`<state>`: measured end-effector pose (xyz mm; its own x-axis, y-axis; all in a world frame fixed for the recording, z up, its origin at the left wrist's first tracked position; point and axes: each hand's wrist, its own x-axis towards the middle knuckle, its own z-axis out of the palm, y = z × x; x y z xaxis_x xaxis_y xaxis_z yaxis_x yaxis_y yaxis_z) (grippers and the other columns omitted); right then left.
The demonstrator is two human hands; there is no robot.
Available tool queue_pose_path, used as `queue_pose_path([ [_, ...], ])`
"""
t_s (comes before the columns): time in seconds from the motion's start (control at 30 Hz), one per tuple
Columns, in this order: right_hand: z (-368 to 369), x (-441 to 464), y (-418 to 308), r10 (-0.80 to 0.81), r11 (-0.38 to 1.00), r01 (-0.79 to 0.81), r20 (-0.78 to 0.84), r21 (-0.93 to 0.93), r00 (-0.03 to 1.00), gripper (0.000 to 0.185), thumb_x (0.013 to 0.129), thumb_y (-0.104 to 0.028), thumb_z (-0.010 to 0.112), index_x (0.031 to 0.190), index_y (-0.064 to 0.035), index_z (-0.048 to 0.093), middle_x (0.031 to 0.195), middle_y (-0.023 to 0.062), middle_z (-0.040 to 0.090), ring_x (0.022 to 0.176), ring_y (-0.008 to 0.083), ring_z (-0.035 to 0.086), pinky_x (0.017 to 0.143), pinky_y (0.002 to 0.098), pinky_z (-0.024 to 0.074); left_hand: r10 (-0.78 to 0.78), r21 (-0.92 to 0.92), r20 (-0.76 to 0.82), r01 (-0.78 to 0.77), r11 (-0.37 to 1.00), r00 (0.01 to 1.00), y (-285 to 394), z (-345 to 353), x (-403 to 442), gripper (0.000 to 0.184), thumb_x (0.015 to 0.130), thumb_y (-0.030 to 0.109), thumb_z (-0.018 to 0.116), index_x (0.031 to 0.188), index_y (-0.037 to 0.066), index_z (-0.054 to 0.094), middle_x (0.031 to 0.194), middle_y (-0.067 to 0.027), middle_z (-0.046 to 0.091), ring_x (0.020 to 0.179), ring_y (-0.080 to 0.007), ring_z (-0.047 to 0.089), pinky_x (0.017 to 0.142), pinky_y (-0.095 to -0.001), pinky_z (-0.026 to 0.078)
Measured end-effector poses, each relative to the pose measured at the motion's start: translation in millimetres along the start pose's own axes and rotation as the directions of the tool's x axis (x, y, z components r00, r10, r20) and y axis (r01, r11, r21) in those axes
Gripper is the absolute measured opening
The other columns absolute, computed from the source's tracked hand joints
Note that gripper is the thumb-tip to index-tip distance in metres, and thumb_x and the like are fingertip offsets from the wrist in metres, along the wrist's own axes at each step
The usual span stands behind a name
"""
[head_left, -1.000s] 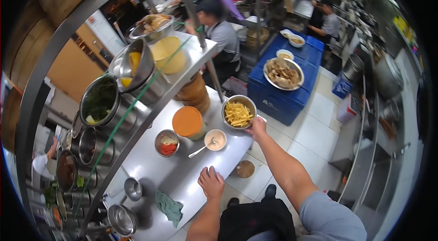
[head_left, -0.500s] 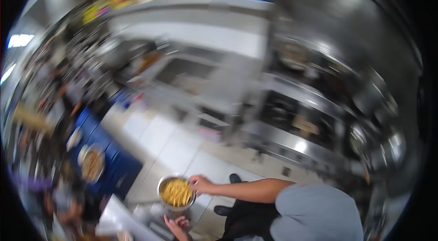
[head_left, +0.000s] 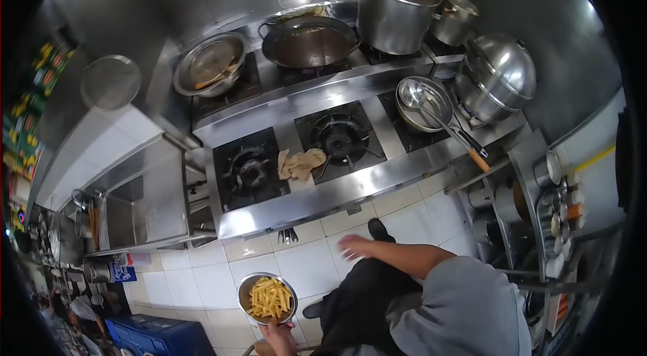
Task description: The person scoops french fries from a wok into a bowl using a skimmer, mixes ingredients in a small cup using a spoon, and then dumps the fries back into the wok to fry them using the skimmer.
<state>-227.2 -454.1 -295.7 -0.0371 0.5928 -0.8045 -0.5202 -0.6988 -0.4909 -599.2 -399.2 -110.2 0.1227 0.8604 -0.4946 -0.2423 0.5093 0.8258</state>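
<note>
Yellow French fries (head_left: 271,298) fill a round metal bowl (head_left: 244,286) low in the head view. My left hand (head_left: 278,336) grips the bowl's near rim, with some fingers hidden beneath it. Off to the right, my right hand (head_left: 356,247) hangs in the air over the floor, in front of the stove. It is slightly blurred; its fingers look loosely stretched out, and nothing shows in them.
A stove (head_left: 364,184) stands ahead, with a crumpled cloth (head_left: 300,165) between burners. Behind are a wok (head_left: 310,46) and a tall pot (head_left: 396,16). A ladle (head_left: 412,94) rests in a pan at right. A sink (head_left: 128,204) and blue container (head_left: 158,336) lie left.
The view has swung right toward the stove. My right hand has left the fries and bowl. My left hand, open below the bowl before, now holds its rim.
</note>
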Motion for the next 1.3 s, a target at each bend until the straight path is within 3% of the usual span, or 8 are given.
queue_pose_path([
  [0.03, -45.7, 9.6, -5.0, 0.049, 0.996, -0.021, -0.335, 0.086, 0.941, 0.045, 0.091, -0.036, 0.067, 0.124, -0.0102, 0.053, 0.104, 0.0104, 0.062, 0.086, 0.0267, 0.066, 0.075, 0.0416, 0.0579, 0.012, 0.011, 0.016, -0.012, 1.000, 1.000, 5.2, 26.6, 3.6, 0.042, 0.091, 0.008, 0.048, 0.131, 0.008, 0.039, 0.111, -0.0124, 0.060, 0.071, -0.0223, 0.060, 0.052, -0.0351, 0.049],
  [0.13, -143.4, 42.1, -23.5, 0.090, 0.937, 0.156, -0.650, 0.311, 0.754, 0.049, 0.091, -0.040, 0.065, 0.129, -0.0135, 0.048, 0.107, 0.0090, 0.060, 0.094, 0.0258, 0.062, 0.074, 0.0424, 0.0568, 0.060, 0.059, 0.038, -0.062, 0.996, 0.997, 18.0, 117.6, 14.2, 0.042, 0.091, 0.011, 0.048, 0.132, 0.008, 0.040, 0.112, -0.0119, 0.060, 0.073, -0.0213, 0.060, 0.052, -0.0338, 0.049],
  [0.4, -207.6, 97.3, -5.2, -0.007, 0.880, 0.090, -0.177, 0.467, 0.984, 0.035, 0.101, -0.033, 0.050, 0.132, -0.0155, 0.047, 0.127, 0.0088, 0.060, 0.109, 0.0304, 0.064, 0.083, 0.0479, 0.0575, 0.143, 0.210, 0.129, -0.168, 0.963, 0.981, 90.4, 344.1, 112.7, 0.041, 0.088, 0.012, 0.049, 0.129, 0.005, 0.045, 0.109, -0.0109, 0.063, 0.069, -0.0180, 0.061, 0.049, -0.0292, 0.050],
  [0.63, -200.3, 86.4, 1.2, -0.159, 0.908, 0.253, -0.286, 0.334, 0.945, 0.028, 0.099, -0.022, 0.051, 0.125, -0.0110, 0.050, 0.120, 0.0083, 0.061, 0.103, 0.0311, 0.065, 0.082, 0.0465, 0.0586, 0.204, 0.437, 0.355, -0.355, 0.827, 0.912, 163.9, 539.9, 245.2, 0.038, 0.095, 0.013, 0.047, 0.132, 0.006, 0.044, 0.098, -0.0106, 0.065, 0.064, -0.0131, 0.064, 0.046, -0.0234, 0.053],
  [0.77, -216.9, 79.2, -3.6, -0.010, 0.915, 0.075, -0.163, 0.397, 0.987, 0.032, 0.096, -0.021, 0.059, 0.125, -0.0117, 0.050, 0.116, 0.0083, 0.061, 0.100, 0.0297, 0.066, 0.079, 0.0449, 0.0587, 0.242, 0.479, 0.436, -0.451, 0.753, 0.867, 173.8, 627.0, 305.7, 0.030, 0.095, 0.012, 0.045, 0.124, 0.006, 0.046, 0.087, -0.0118, 0.066, 0.054, -0.0130, 0.060, 0.043, -0.0238, 0.050],
  [1.03, -312.2, -18.4, 36.0, 0.091, 0.907, 0.058, -0.330, 0.417, 0.940, 0.066, 0.084, -0.026, 0.077, 0.138, -0.0046, 0.045, 0.112, 0.0128, 0.062, 0.090, 0.0271, 0.068, 0.073, 0.0416, 0.0592, 0.189, 0.565, 0.312, -0.341, 0.751, 0.931, 166.1, 678.0, 358.1, 0.028, 0.094, 0.011, 0.043, 0.122, 0.007, 0.046, 0.075, -0.0111, 0.064, 0.050, -0.0145, 0.060, 0.040, -0.0272, 0.048],
  [1.2, -375.7, -55.2, 134.8, 0.201, 0.890, 0.023, -0.437, 0.456, 0.877, 0.045, 0.079, -0.013, 0.074, 0.119, -0.0062, 0.055, 0.091, 0.0121, 0.062, 0.074, 0.0263, 0.065, 0.060, 0.0430, 0.0566, 0.281, 0.645, 0.242, -0.371, 0.669, 0.929, 167.9, 701.0, 348.9, 0.029, 0.094, 0.012, 0.046, 0.123, 0.009, 0.044, 0.075, -0.0110, 0.064, 0.049, -0.0134, 0.058, 0.040, -0.0268, 0.049],
  [1.3, -384.3, -88.7, 160.4, 0.305, 0.897, -0.094, -0.451, 0.432, 0.839, 0.039, 0.085, -0.018, 0.069, 0.119, -0.0096, 0.054, 0.105, 0.0121, 0.063, 0.082, 0.0302, 0.065, 0.067, 0.0460, 0.0571, 0.353, 0.682, 0.262, -0.431, 0.591, 0.898, 164.7, 711.2, 370.1, 0.039, 0.093, 0.011, 0.046, 0.132, 0.012, 0.044, 0.080, -0.0111, 0.067, 0.049, -0.0161, 0.061, 0.039, -0.0282, 0.049],
])
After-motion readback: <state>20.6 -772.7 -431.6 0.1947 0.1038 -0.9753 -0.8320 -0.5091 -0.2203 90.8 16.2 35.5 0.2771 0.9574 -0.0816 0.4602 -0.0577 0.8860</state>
